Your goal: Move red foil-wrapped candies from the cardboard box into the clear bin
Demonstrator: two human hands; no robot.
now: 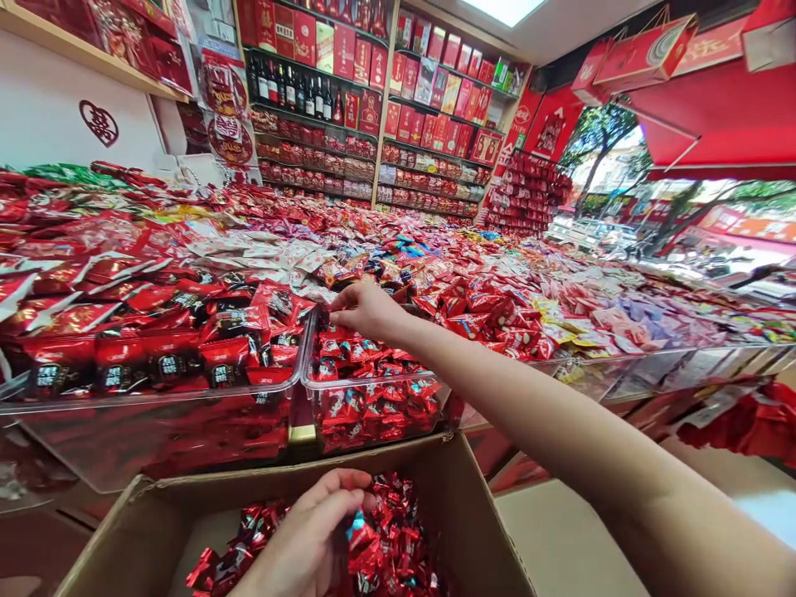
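My right hand [371, 312] reaches across to the back left part of a clear plastic bin [373, 383] filled with small red-wrapped candies [348, 352]. Its fingertips are pinched together near the bin's wall; whatever they hold is hidden. Below, my left hand [320, 526] is inside an open cardboard box [460, 489], fingers curled and thumb pressed in against red-and-blue wrapped candy [364, 539]. More shiny red candies [242, 543] lie in the box, to the left of and beyond that hand.
Left of the bin stands a wider clear bin [155, 402] of red-and-black packets. Heaps of wrapped sweets [497, 319] spread behind and to the right. Shelves with bottles [298, 91] and red gift boxes [351, 54] line the back wall. A red awning [721, 108] hangs at right.
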